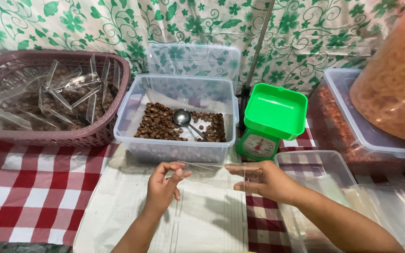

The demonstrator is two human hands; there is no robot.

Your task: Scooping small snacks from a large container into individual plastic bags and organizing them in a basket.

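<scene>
Fingers (180,174) of both hands pinch a clear plastic bag (212,175) by its top corners.
Left hand (162,187), right hand (263,180) hold it above the table (38,187), before the tub (176,119) of brown pellets; scoop (183,118) lies inside. Bag-opening step, seemingly; filling needs its mouth spread.

We hold our left hand (163,183) up with its fingers (176,174) curled and thumb pinched against them. Our right hand (263,180) faces it, fingertips (233,168) pointing toward the left fingers, both forearms angled inward.
</scene>
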